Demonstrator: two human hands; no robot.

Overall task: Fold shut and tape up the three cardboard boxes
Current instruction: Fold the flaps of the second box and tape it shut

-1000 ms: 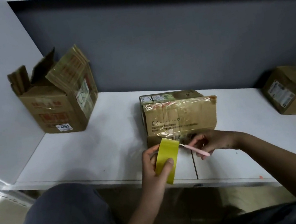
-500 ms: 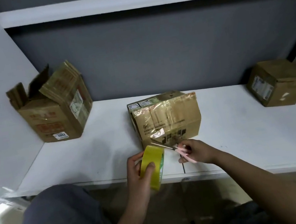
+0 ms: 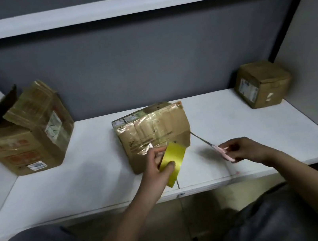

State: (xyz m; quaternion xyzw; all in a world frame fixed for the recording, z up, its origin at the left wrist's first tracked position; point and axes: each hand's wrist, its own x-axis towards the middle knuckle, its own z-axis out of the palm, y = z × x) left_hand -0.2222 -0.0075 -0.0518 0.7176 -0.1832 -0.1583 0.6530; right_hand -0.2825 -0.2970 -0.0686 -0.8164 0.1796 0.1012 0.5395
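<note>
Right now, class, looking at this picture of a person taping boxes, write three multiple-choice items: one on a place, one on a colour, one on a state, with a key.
1. Where is the box with open flaps?
A. far left of the shelf
B. far right
C. in the middle

2. What colour is the tape roll?
A. blue
B. yellow
C. red

3. What is the right hand doing?
A. lying flat on the shelf
B. gripping the tape roll
C. holding scissors

Key:
1 A: the open-flapped box stands at the far left of the shelf; the middle box and right box are shut.
2 B: the tape roll in the left hand is yellow.
3 C: the right hand grips the pink-handled scissors.
</note>
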